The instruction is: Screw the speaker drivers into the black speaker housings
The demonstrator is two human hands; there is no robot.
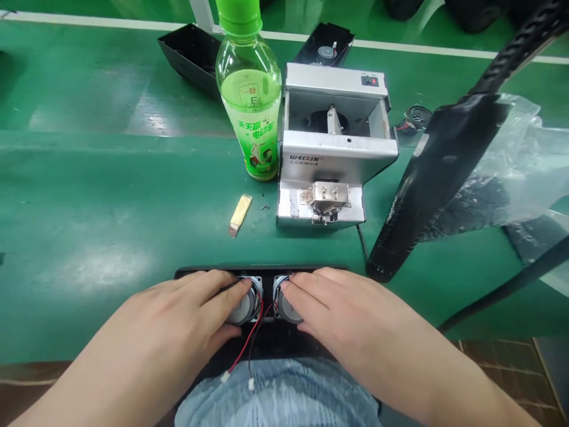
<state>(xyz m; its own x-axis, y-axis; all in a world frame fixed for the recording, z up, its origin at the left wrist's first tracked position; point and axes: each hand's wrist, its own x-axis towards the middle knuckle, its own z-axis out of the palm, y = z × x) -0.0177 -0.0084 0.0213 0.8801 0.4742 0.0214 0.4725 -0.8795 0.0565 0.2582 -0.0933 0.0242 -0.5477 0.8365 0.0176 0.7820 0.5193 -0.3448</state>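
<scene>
Left speaker (243,311) and right speaker (288,311) sit side by side, a gap between them, at the black case (268,286) along the near edge of the green table (111,219). On my feed, my left hand (191,308) is narrow and holds the left speaker, fingers over its upper side and thumb below. My right hand (342,308) is narrow too, fingertips over the top of the right speaker and a digit below; I cannot see under either palm. A red wire (248,341) runs down from the left speaker and a dark wire (251,345) comes down from the right one, and I see their white ends hang over the blue cloth (284,391) in front of the body.

Beyond the case I see a silver machine (342,151) marked WEIXIN, with a red switch (370,80) on top. The bottle (255,124) with a green cap (240,21) stands upright just to its left, and a yellow cutter (240,210) lies nearer me, its blade end toward the case. At the back I make out an open black box (189,53) behind the bottle, and a second box (306,50) behind the machine with a small speaker (326,55) inside. To the right of the machine, I have a loose speaker (418,117), a black arm (431,178) leaning across my view and a clear bag (484,190) behind it
</scene>
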